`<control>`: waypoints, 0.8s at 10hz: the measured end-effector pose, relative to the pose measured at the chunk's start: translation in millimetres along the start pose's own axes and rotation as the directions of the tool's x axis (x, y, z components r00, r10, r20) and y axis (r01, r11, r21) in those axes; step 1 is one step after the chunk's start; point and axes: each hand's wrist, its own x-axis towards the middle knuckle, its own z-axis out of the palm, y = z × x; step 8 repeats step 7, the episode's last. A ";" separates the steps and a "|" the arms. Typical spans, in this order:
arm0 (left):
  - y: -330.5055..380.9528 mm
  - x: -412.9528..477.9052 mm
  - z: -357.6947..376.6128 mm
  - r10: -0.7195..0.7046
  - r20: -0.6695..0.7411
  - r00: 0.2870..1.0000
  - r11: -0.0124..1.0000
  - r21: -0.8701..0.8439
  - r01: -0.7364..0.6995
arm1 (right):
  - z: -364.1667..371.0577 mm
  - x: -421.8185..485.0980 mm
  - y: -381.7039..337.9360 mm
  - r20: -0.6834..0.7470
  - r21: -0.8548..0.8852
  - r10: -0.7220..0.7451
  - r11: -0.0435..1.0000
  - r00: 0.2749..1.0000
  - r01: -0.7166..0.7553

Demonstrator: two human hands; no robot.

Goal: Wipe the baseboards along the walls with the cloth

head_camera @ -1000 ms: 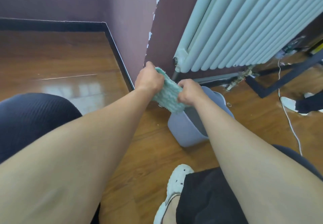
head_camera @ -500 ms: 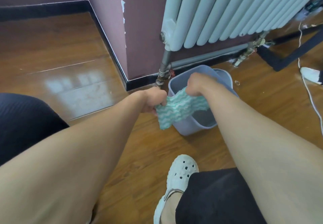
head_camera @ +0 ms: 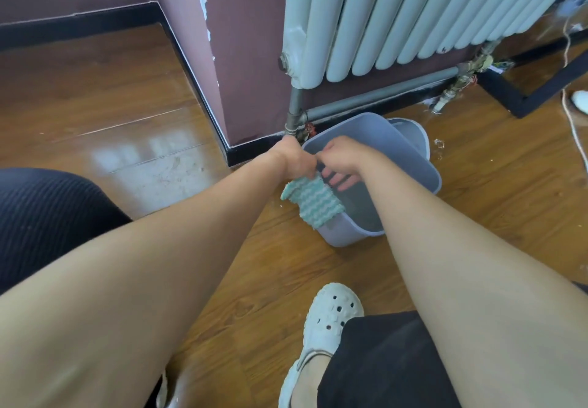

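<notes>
My left hand (head_camera: pixel 296 161) is closed in a fist around the top of the cloth (head_camera: pixel 313 199), the fingers wrapped tight and hidden under the knuckles. The cloth hangs down from that fist and drapes over the near rim of the bucket (head_camera: pixel 410 166). My right hand (head_camera: pixel 343 158) sits just beside the left, above the bucket's inside. Its fingers (head_camera: pixel 339 181) are bent downward and close to the cloth's upper edge. I cannot tell whether they pinch it.

Half a second ago the cloth was stretched flat between the two hands, which were apart. Now the hands have come together and the cloth hangs bunched from the left one.

The cloth is fuzzy, with wavy teal and white stripes. The bucket is smooth grey-lilac plastic, boxy with rounded corners. Just beyond my left knuckles runs the baseboard (head_camera: pixel 251 150), a flat black strip at the foot of a dull purple wall (head_camera: pixel 248 57). Past the fingers a grey metal pipe (head_camera: pixel 381 92) runs level, and above it stands a radiator (head_camera: pixel 397 16) of pale green rounded tubes. Below the hands lies a glossy wood-grain floor (head_camera: pixel 95 105), and nearer me a white clog (head_camera: pixel 327 321) with round holes.
</notes>
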 end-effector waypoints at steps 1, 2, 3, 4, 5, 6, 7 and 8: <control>-9.2 -0.8 8.1 0.034 0.014 0.999 0.997 0.073 -0.035 | 8.5 -1.6 -3.5 0.040 -0.031 -0.033 0.999 0.999 0.035; -15.4 -3.1 7.0 0.036 0.014 0.999 0.985 0.171 -0.038 | 9.0 -1.5 -8.0 -0.028 -0.044 -0.065 0.997 0.998 0.064; -21.5 -6.5 3.7 0.037 0.020 0.999 0.968 0.248 -0.041 | 9.9 -4.6 -14.8 -0.063 -0.059 -0.073 0.996 0.995 0.069; -22.9 -8.1 2.7 0.100 -0.050 0.994 0.983 0.158 -0.091 | 15.8 -10.2 -18.4 -0.080 -0.231 -0.099 0.970 0.992 0.078; -17.2 -9.9 0.0 0.152 -0.102 0.983 0.987 0.075 -0.145 | 22.1 -5.6 -10.8 -0.099 -0.320 -0.084 0.946 0.992 0.048; -9.6 -14.7 -8.1 0.169 -0.104 0.980 0.984 0.078 -0.161 | 20.5 -11.4 -12.4 -0.075 -0.436 -0.037 0.900 0.997 0.001; -0.1 -25.2 -22.7 0.176 -0.146 0.974 0.982 0.097 -0.162 | 16.5 -22.4 -31.9 -0.121 -0.476 -0.147 0.877 0.982 0.072; -0.1 -25.2 -22.7 0.176 -0.146 0.974 0.982 0.097 -0.162 | 16.5 -22.4 -31.9 -0.121 -0.476 -0.147 0.877 0.982 0.072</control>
